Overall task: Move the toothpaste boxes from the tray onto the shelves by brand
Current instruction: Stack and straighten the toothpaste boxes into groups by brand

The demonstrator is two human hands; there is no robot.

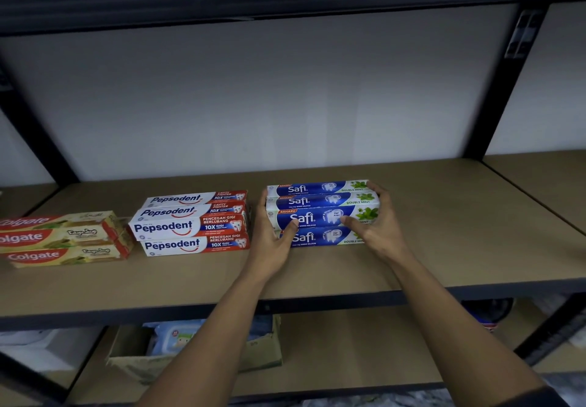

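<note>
Head view puts the Safi boxes point(320, 202) stacked on the shelf point(459, 248) straight ahead, long axis running left to right — the left hand point(274, 237) clasps the stack's left end, the right hand point(379, 227) its right end, both equally near — just right of the Pepsodent boxes point(190, 225).

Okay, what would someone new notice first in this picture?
The left hand and right hand grip the two ends of the stacked blue Safi boxes, in the middle of the shelf. Left of them sit the red-and-white Pepsodent boxes, then the Colgate boxes at the picture's left edge.
</note>
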